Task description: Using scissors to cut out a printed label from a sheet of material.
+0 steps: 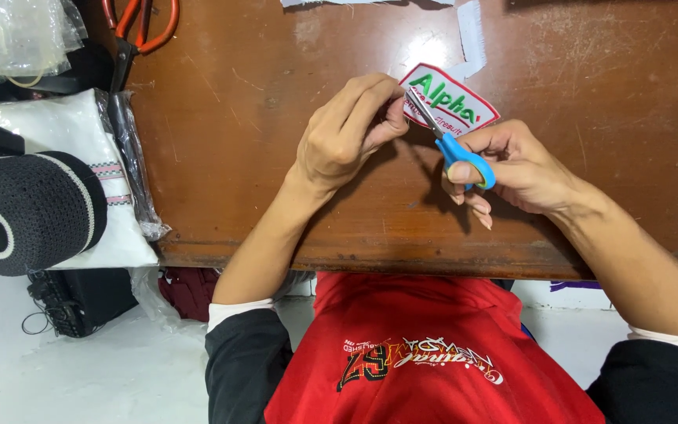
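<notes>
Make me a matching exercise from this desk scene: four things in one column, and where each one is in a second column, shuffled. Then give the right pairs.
Things:
1. small blue-handled scissors
2. embroidered patch
3. orange-handled scissors
4. black knitted cap

Places:
A. lying at the far left part of the wooden table
B. in the right hand
C. on a white wrapped bundle at the left edge
D. pinched by the left hand, blades at its edge

Pairs: 1-B, 2-D, 3-A, 4-C
</notes>
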